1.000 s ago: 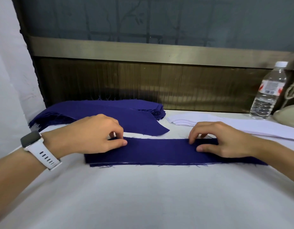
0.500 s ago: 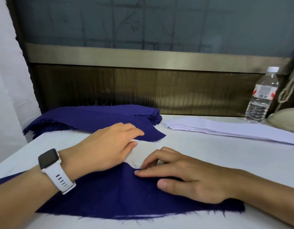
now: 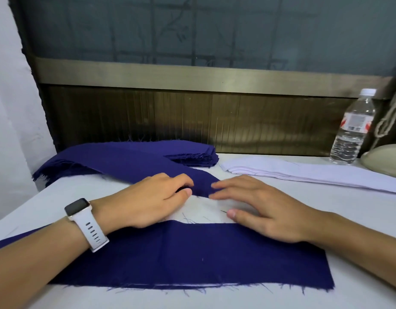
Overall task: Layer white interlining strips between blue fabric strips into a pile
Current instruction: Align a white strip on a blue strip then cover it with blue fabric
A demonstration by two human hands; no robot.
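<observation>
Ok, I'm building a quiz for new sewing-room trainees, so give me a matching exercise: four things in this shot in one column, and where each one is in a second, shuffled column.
Things
1. water bottle
2. white interlining pile
3. watch
4. top blue strip

Places
A. strapped on a wrist
B. far right, by the wall
C. its end pinched by the left hand
D. lying flat, right of the blue fabric stack

Pairs: 1-B, 2-D, 3-A, 4-C
</observation>
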